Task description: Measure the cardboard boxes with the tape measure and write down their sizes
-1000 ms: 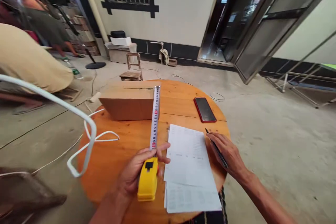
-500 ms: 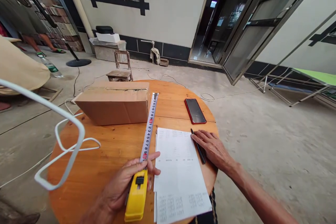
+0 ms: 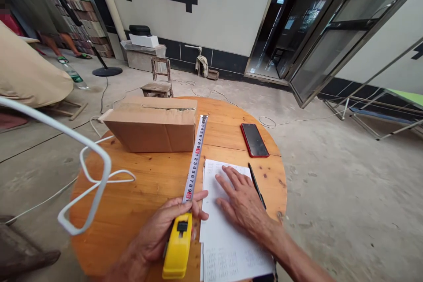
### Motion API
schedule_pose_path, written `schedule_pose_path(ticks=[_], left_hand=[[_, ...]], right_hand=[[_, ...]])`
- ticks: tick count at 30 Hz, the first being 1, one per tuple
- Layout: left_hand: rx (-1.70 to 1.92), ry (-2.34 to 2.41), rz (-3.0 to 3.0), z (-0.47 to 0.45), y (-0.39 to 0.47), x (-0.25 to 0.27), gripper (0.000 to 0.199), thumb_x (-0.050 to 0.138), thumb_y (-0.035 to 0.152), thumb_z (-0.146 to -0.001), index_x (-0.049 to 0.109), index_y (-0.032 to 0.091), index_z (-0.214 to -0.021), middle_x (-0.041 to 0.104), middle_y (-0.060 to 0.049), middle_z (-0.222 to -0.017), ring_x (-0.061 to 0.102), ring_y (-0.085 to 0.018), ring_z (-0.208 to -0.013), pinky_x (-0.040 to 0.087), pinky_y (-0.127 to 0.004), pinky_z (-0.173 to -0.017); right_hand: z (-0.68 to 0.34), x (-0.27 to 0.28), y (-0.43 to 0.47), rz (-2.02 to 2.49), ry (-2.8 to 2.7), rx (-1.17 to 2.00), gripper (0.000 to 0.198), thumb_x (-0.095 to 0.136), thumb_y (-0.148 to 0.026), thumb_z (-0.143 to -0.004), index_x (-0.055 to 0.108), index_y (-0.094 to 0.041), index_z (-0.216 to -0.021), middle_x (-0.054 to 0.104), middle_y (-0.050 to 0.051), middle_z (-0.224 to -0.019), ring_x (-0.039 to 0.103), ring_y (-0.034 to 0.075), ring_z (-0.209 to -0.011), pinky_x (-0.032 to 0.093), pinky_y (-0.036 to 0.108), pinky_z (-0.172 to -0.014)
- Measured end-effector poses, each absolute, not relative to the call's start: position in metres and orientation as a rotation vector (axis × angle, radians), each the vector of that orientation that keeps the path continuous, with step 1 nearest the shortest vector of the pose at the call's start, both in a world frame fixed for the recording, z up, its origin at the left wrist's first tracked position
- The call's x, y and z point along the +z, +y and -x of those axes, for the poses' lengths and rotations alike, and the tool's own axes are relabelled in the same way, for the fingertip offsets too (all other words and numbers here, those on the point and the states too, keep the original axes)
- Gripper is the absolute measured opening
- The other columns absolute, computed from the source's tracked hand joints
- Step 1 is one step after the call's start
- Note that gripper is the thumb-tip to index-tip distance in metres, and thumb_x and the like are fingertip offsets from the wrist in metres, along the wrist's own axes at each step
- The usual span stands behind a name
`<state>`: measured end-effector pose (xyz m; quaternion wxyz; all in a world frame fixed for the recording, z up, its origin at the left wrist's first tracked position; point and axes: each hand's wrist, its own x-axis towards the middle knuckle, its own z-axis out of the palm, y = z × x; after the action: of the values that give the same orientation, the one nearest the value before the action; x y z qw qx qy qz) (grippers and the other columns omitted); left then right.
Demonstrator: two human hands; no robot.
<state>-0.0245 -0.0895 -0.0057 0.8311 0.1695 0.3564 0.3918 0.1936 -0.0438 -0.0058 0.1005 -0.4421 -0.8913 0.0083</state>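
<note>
My left hand (image 3: 165, 224) grips a yellow tape measure (image 3: 178, 249), its blade (image 3: 196, 158) drawn out and pointing away toward a closed cardboard box (image 3: 155, 130). The metal hook at the blade's tip lies close to the box's right end; whether they touch I cannot tell. My right hand (image 3: 243, 200) is open, fingers spread over the printed paper sheets (image 3: 221, 229). Just right of that hand, a black pen (image 3: 257, 185) lies along the paper's edge. Beyond the pen rests a phone (image 3: 254, 140) in a red case.
All this sits on a round wooden table (image 3: 158, 176). A bent white tube (image 3: 95, 154) crosses the left side. Past the table are a small wooden chair (image 3: 158, 81), an open door (image 3: 346, 31) and a folding frame (image 3: 360, 110). A person's legs (image 3: 59, 44) show at far left.
My right hand has moved left, off the pen and onto the paper sheets. The left hand still holds the tape measure. The whole view has shifted slightly.
</note>
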Motion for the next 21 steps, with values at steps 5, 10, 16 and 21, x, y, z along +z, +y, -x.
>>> schedule_pose_path(ticks=[5, 10, 16, 21], left_hand=[[0.847, 0.814, -0.420, 0.025, -0.089, 0.002, 0.023, 0.054, 0.022, -0.084, 0.067, 0.011, -0.069, 0.060, -0.016, -0.121, 0.062, -0.015, -0.070, 0.047, -0.024, -0.058], [0.837, 0.888, -0.461, 0.032, -0.099, 0.013, 0.024, 0.055, 0.027, -0.083, 0.067, 0.012, -0.067, 0.066, -0.014, -0.113, 0.058, -0.011, -0.053, 0.044, -0.024, -0.055], [0.793, 1.048, -0.447, 0.044, -0.139, 0.009, 0.029, 0.063, 0.038, -0.076, 0.069, 0.013, -0.065, 0.068, -0.017, -0.107, 0.064, -0.022, -0.073, 0.045, -0.026, -0.057], [0.709, 1.198, -0.433, 0.046, -0.174, 0.008, 0.031, 0.064, 0.041, -0.075, 0.069, 0.014, -0.059, 0.072, -0.016, -0.096, 0.064, -0.025, -0.085, 0.047, -0.025, -0.066]], right_hand=[[-0.179, -0.018, -0.047, 1.340, -2.639, 0.084, 0.045, 0.050, -0.038, -0.088, 0.047, -0.022, -0.129, 0.041, 0.012, -0.141, 0.035, 0.032, -0.128, 0.033, 0.050, -0.098], [-0.179, -0.015, -0.052, 1.363, -2.642, 0.091, 0.044, 0.051, -0.037, -0.087, 0.048, -0.022, -0.128, 0.040, 0.012, -0.141, 0.035, 0.031, -0.128, 0.031, 0.049, -0.099], [-0.185, -0.004, -0.040, 1.336, -2.629, 0.031, 0.036, 0.042, -0.029, -0.092, 0.051, -0.019, -0.125, 0.042, 0.012, -0.140, 0.036, 0.028, -0.128, 0.032, 0.044, -0.098], [-0.184, 0.000, -0.001, 1.405, -2.551, 0.024, 0.036, 0.039, -0.016, -0.091, 0.050, -0.017, -0.125, 0.046, 0.011, -0.136, 0.041, 0.026, -0.122, 0.034, 0.040, -0.093]])
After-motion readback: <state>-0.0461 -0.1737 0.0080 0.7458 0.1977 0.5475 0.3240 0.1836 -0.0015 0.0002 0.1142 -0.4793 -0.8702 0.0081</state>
